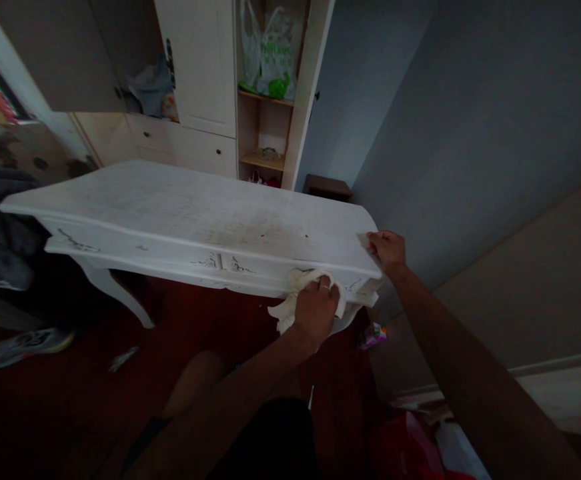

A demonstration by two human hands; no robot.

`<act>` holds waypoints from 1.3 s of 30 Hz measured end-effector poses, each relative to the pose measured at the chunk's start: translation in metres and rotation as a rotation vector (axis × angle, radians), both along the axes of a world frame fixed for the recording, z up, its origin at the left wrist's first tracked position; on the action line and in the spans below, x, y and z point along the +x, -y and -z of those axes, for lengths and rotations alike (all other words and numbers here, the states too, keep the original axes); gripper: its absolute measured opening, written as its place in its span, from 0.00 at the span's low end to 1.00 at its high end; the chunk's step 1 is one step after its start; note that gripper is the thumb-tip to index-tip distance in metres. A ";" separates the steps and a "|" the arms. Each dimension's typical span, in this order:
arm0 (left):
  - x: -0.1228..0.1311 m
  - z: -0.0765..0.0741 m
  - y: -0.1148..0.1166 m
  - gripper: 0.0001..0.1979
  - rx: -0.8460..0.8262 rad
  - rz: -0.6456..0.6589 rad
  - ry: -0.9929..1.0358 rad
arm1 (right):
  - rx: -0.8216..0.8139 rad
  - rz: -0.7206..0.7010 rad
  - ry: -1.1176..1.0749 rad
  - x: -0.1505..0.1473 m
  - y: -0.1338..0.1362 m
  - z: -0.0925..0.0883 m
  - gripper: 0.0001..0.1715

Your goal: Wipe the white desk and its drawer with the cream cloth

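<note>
A white table (170, 193) with a carved, curved front stands before me, its top smudged grey near the middle. My left hand (316, 308) presses a crumpled cream cloth (286, 311) against the front panel, towards the right end; a ring shows on one finger. Part of the cloth hangs below the panel's lower edge. At the right end of the tabletop, my right hand (388, 249) has its fingers curled over the edge. Small dark floral carvings (240, 265) mark the front, left of the cloth.
Behind the table stands a white cabinet (205, 67) with an open door; plastic bags (276, 60) sit on its shelf. A grey wall (470, 133) rises at the right. On the dark red floor lie a shoe (25, 345), a scrap (123, 359) and a pink box (372, 336).
</note>
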State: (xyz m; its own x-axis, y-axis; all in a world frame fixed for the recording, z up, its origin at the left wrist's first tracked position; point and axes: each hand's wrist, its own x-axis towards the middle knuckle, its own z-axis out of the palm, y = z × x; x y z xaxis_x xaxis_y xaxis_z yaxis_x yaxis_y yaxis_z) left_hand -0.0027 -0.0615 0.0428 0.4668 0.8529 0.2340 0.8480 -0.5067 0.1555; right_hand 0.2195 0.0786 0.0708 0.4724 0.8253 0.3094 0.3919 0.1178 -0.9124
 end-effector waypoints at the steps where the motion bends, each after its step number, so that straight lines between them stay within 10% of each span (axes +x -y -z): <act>1: -0.003 0.000 0.004 0.18 -0.029 0.028 0.007 | -0.004 0.003 -0.001 0.000 0.000 0.000 0.12; 15: 0.027 0.023 -0.009 0.38 -0.047 -0.118 0.130 | 0.007 -0.019 0.019 0.001 0.000 0.000 0.13; 26: 0.084 0.039 -0.020 0.24 0.164 0.172 0.005 | 0.008 -0.090 -0.023 0.002 -0.003 -0.001 0.13; 39: 0.017 0.071 -0.016 0.28 -0.050 0.131 -0.045 | 0.005 -0.047 -0.061 0.003 -0.002 0.000 0.15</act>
